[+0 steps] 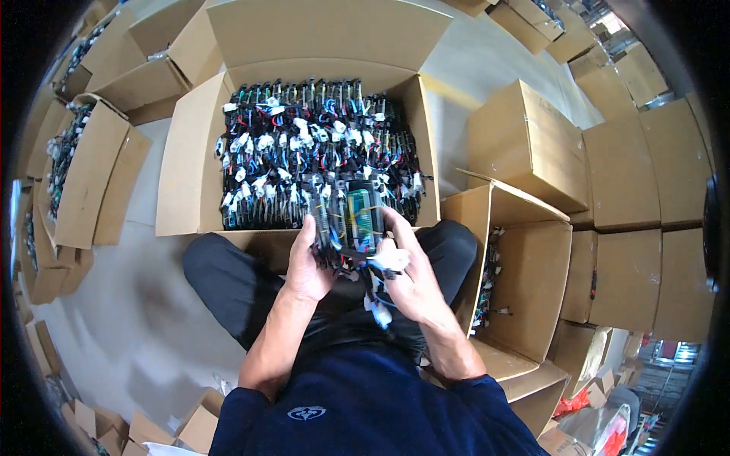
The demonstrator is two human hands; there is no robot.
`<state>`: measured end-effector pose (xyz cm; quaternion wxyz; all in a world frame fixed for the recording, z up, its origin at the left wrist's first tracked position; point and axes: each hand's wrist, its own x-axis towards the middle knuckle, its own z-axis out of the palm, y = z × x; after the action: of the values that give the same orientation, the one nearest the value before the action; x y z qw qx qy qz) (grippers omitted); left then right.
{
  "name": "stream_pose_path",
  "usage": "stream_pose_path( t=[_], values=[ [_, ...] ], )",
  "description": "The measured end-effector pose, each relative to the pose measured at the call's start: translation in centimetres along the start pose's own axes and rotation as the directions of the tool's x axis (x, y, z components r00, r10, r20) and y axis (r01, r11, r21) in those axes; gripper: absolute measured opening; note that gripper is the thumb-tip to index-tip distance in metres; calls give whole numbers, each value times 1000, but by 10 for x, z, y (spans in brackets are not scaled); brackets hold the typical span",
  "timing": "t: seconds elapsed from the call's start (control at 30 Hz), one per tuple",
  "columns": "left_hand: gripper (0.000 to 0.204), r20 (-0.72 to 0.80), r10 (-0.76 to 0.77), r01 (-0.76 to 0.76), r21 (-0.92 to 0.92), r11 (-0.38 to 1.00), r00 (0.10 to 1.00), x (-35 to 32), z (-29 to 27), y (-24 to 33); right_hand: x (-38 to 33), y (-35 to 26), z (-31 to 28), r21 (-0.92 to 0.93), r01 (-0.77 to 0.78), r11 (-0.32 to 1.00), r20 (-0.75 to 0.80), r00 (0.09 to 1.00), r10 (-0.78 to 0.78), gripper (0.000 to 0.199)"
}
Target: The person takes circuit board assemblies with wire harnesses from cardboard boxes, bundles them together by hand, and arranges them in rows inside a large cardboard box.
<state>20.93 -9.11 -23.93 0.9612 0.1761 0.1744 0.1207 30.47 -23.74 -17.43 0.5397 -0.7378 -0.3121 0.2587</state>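
Observation:
Between my two hands is a bundle of black-framed circuit modules with green boards, thin yellow bands or wires, and white connectors dangling below. My left hand grips the bundle's left side, thumb up along it. My right hand wraps its right side, next to a white connector. The bundle is over the near edge of a large open cardboard box. Packed in that box are rows of similar modules standing on edge, with white plugs and blue, red and black wires on top.
My crossed legs sit against the box's near side. At my right stands an open carton with more modules inside. Closed cartons are stacked beyond it. Other open cartons of wired parts line the left, on a grey floor.

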Motion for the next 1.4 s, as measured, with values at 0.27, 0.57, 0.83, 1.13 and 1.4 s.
stream_pose_path(
  t=[0.27, 0.57, 0.83, 1.13, 1.4],
  values=[
    [66, -17, 54, -56, -236, 970, 998, -22, -42, -6, 0, -28, 10, -129, -143, 981, 96, 983, 155, 81],
    [63, -82, 9, -45, -446, 894, 997, -34, -37, -3, -13, -9, 27, -222, 25, 975, 150, 989, 8, 86],
    [87, 233, 58, 26, -345, 938, 971, -37, -52, 6, -14, -22, 4, 33, -104, 994, 63, 993, 101, 70],
    [86, 112, 152, -148, -43, 988, 982, -36, -57, -2, -16, -3, 27, -83, -72, 994, 203, 975, 87, 95],
    [94, 148, 82, -70, -87, 994, 986, -39, -54, 6, -9, -9, 17, -13, -50, 999, 387, 921, 51, 85]
  ],
)
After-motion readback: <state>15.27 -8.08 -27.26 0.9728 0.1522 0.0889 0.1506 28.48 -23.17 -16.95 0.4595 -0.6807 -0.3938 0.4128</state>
